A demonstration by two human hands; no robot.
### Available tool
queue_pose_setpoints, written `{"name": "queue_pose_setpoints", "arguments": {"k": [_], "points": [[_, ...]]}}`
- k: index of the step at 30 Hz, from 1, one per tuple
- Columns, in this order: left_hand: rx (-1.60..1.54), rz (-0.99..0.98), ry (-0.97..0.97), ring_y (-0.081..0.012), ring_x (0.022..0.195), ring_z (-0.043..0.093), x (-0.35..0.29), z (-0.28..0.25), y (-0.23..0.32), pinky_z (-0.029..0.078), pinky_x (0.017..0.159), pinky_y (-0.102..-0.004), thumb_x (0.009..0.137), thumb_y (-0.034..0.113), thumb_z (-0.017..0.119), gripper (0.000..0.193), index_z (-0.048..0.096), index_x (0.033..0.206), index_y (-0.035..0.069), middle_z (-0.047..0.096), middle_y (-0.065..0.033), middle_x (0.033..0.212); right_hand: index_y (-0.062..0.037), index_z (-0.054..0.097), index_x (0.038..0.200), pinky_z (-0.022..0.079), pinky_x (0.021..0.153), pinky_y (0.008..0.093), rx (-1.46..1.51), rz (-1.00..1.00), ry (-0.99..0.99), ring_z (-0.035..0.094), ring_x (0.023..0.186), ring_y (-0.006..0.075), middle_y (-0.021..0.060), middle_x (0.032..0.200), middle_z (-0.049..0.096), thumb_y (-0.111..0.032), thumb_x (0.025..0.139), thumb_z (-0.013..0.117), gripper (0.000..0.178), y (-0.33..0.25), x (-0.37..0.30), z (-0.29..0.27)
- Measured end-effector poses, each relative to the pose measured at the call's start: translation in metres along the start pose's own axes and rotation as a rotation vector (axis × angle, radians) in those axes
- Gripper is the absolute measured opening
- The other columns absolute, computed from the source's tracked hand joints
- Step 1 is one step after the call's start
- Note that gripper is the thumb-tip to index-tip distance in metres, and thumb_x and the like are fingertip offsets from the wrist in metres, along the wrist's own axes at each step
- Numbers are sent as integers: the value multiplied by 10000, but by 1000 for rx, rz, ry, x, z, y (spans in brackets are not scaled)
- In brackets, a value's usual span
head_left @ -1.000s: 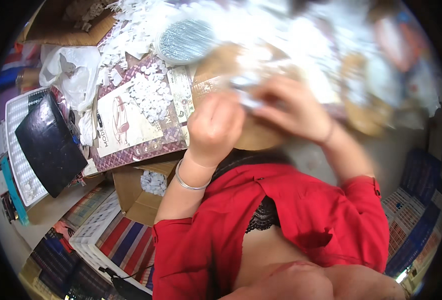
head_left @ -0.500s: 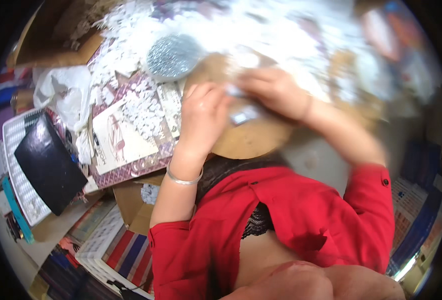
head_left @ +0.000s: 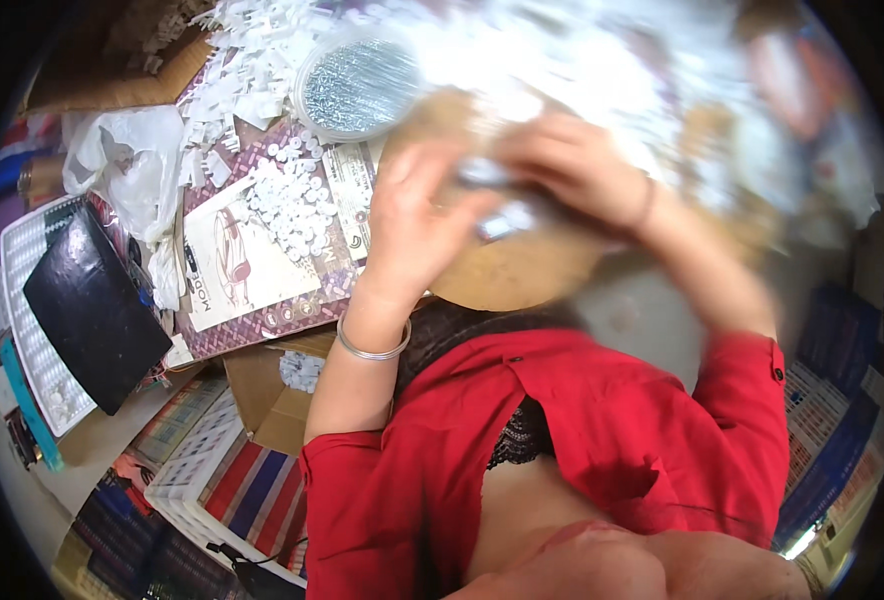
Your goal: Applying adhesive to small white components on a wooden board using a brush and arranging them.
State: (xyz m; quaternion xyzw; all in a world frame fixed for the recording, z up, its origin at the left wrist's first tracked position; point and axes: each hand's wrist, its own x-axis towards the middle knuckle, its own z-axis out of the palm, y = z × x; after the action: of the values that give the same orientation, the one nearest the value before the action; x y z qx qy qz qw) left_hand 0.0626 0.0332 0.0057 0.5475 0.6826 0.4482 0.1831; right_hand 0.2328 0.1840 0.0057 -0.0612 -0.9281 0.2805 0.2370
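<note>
Over a round brown board (head_left: 512, 275), my left hand (head_left: 417, 225) has its fingers and thumb closed around a small shiny pale piece (head_left: 482, 172). My right hand (head_left: 577, 170) meets it from the other side, with curled fingers smeared by motion. What its fingertips hold, if anything, cannot be made out. A second small pale, glinting piece (head_left: 507, 220) shows on the board just below the left thumb. Close beyond the left hand stands a round clear tub (head_left: 357, 88) full of thin silver metal pins.
Small round white pieces (head_left: 292, 205) cover part of a printed sheet (head_left: 224, 270) on the left. White plastic parts (head_left: 252, 65) heap across the back. Farther left are a plastic bag (head_left: 127, 165), a white basket (head_left: 37, 330) with a black sheet (head_left: 97, 305), and a cardboard box (head_left: 262, 400) below.
My left thumb has spread downward and that hand has turned slightly. My right hand has shifted a little to the right. The tub and table appear slightly higher and sharper in the picture.
</note>
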Motion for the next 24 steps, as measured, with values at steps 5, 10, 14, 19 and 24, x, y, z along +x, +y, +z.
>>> {"name": "queue_pose_setpoints", "arguments": {"k": [5,10,14,19,24], "points": [[127,114,-25,-222,925,653,-6,7,-16,532,815,-325,735,114,833,394,715,1101,29,679,-117,1060,-67,670,999,544,764,361,1,-20,-54,658,885,285,84,950,666,-100,811,729,199,1,2,-3],[28,34,25,-237,929,657,-4,5,-4,534,823,-336,752,100,818,309,738,1040,21,695,-119,1013,-65,660,1008,543,762,368,-65,-68,-60,653,879,290,90,953,649,-114,824,718,198,-3,9,-6],[75,94,4,-243,912,653,-5,6,-15,529,808,-336,778,75,787,232,743,999,18,697,-114,969,-63,657,1029,541,755,371,-79,-31,-132,644,892,295,96,973,647,-143,833,717,220,-2,5,-2],[212,194,-14,-285,839,619,0,9,-8,507,735,-364,783,65,767,216,744,995,27,687,-109,943,-29,652,1125,549,793,355,-239,-72,-121,649,957,270,115,1132,638,-121,812,651,326,-9,-14,7],[247,237,-13,-287,838,611,-3,8,-5,498,761,-374,784,59,760,241,733,1022,30,677,-107,917,4,668,1100,535,849,368,-495,-100,-118,631,1005,282,144,1121,656,-130,785,605,348,-35,-5,8]]}}
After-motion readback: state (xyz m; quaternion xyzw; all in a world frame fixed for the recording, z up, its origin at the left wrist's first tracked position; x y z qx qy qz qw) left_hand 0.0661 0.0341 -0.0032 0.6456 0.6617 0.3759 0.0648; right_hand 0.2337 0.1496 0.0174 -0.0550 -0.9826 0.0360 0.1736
